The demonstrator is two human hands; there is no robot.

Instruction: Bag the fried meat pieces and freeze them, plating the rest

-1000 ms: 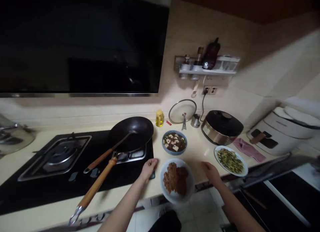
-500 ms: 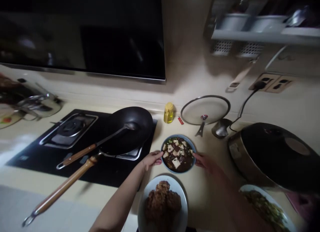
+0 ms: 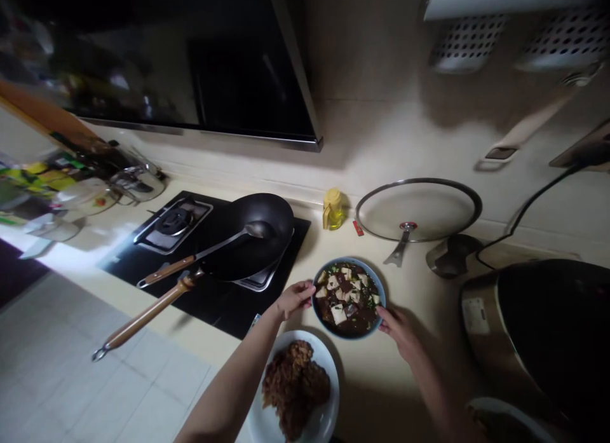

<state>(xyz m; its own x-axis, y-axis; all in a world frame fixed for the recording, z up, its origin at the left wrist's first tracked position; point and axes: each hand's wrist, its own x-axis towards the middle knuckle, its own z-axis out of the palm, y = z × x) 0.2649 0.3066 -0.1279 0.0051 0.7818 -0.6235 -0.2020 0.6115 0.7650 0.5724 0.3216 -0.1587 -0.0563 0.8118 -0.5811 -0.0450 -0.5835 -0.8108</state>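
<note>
A blue bowl (image 3: 380, 287) of tofu in dark sauce sits on the cream counter (image 3: 410, 360) in the middle of the head view. My left hand (image 3: 294, 299) grips its left rim and my right hand (image 3: 398, 325) grips its right rim. Just in front of the bowl lies a white plate (image 3: 324, 424) with a mound of brown fried food.
A black wok (image 3: 260, 230) with a ladle and a long wooden handle rests on the gas hob (image 3: 204, 303) to the left. Behind the bowl stand an oil bottle (image 3: 332, 209) and a glass lid (image 3: 418, 208). A rice cooker (image 3: 543, 328) fills the right.
Both hands left the counter edge beside the white plate, reached forward and took the blue bowl by its rims. The view moved closer and swung left.
</note>
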